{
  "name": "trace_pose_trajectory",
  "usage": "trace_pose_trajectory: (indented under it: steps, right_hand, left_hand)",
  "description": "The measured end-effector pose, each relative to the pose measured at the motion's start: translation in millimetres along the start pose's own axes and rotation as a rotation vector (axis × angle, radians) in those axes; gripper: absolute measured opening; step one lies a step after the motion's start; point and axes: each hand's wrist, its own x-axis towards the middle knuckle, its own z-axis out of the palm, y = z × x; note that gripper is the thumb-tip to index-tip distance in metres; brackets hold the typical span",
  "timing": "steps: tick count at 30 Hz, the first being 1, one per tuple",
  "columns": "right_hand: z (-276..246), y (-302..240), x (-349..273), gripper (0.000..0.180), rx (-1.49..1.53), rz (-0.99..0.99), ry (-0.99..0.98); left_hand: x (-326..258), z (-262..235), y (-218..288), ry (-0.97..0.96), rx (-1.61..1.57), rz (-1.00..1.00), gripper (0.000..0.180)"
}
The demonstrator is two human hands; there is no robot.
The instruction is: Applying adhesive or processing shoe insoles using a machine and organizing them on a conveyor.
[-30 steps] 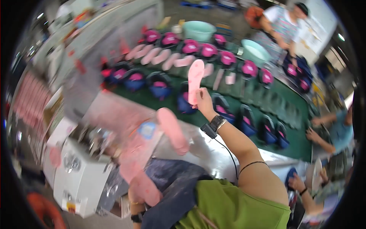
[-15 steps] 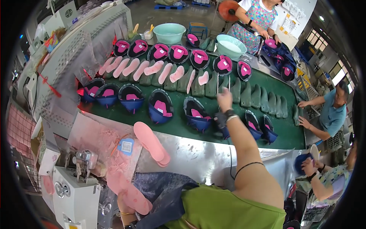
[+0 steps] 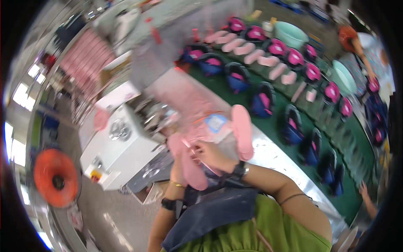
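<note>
The right hand (image 3: 212,153) is no longer stretched out over the green belt (image 3: 268,122) in the upper right of the frame, as it was a moment ago; it has come back to the middle of the picture, close to the body. Now both hands meet on a pink insole (image 3: 187,161). The left hand (image 3: 178,168) is under and behind it, mostly hidden, so I cannot tell how its fingers sit. The right hand pinches the insole's edge with its fingers pressed together on it. This looks like the start of work on a fresh piece. A second pink insole (image 3: 242,131) lies just to the right, on the shiny metal table edge (image 3: 277,159). Between the two insoles lies a clear plastic bag (image 3: 210,128) with a small square blue and white label (image 3: 216,122) on it. In the lower left there is a white box-shaped machine (image 3: 121,147) with a tiny yellow sticker (image 3: 95,173) near its bottom corner. Further left sits a round orange fan (image 3: 56,177). Along the belt stand rows of dark blue shoes with pink insides (image 3: 262,101). The whole picture is blurry
</note>
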Motion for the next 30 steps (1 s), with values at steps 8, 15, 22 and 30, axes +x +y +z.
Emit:
trace_pose_trajectory:
  steps: [8, 15, 22, 30]
  right_hand:
    - [-48, 19, 92, 0.029, -0.521, -0.238, 0.361]
    - [-20, -11, 174, 0.038, -0.618, -0.347, 0.366]
    - [-46, -36, 113, 0.033, -0.955, -0.398, 0.401]
    - [-45, -29, 139, 0.03, -0.882, -0.224, 0.332]
  left_hand:
    - [-52, 3, 18, 0.026, 0.036, -0.07, 0.075]
    - [-68, -4, 13, 0.047, -0.081, -0.161, 0.076]
    - [-63, -10, 18, 0.05, -0.122, -0.142, 0.068]
    - [-61, -14, 8, 0.018, -0.136, -0.191, 0.065]
